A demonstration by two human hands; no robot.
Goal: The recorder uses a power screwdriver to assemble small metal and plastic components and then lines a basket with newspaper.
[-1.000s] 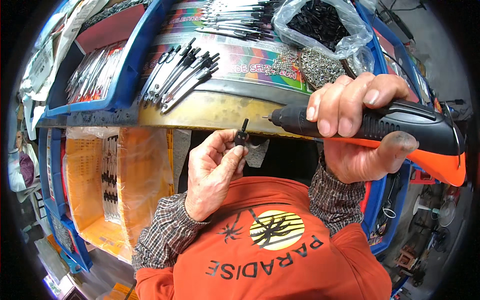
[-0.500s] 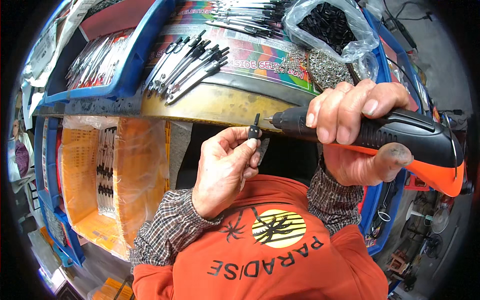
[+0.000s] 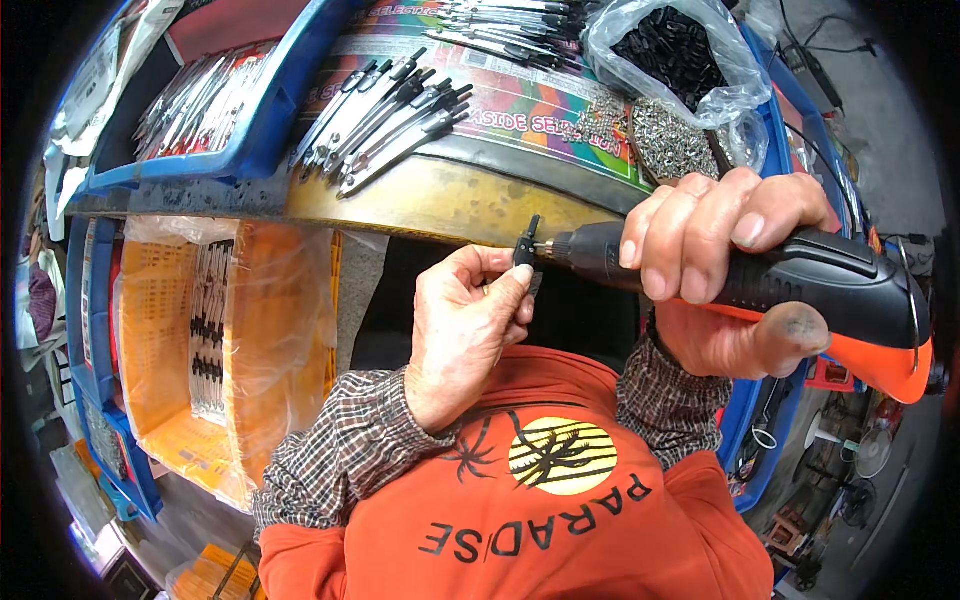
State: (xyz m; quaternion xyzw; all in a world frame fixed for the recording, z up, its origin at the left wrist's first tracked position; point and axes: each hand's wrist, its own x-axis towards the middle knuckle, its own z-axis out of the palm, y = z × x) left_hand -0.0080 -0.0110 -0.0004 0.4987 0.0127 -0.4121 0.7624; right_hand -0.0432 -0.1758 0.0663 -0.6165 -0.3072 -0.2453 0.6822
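Observation:
My left hand (image 3: pixel 458 335) pinches a drawing compass by its black head (image 3: pixel 526 246) between thumb and fingers, just off the table's front edge. A thin black stem points up from that head; most of the legs are hidden by the hand. My right hand (image 3: pixel 715 245) is wrapped round a black and orange electric screwdriver (image 3: pixel 810 268), lying level and pointing left. Its bit meets the side of the black head. Beyond the hands, several silver compasses with black heads (image 3: pixel 385 120) lie in a fanned pile on the table.
A clear bag of black parts (image 3: pixel 665 55) stands far right, beside a round tray of small screws (image 3: pixel 675 145). More compasses (image 3: pixel 515 30) lie at the back. Left are a blue bin of silver pieces (image 3: pixel 240 150) and, lower, an orange crate lined with plastic (image 3: pixel 280 350).
The compass head and left hand have shifted slightly right. The gap to the screwdriver has closed, and the bit now reaches the head.

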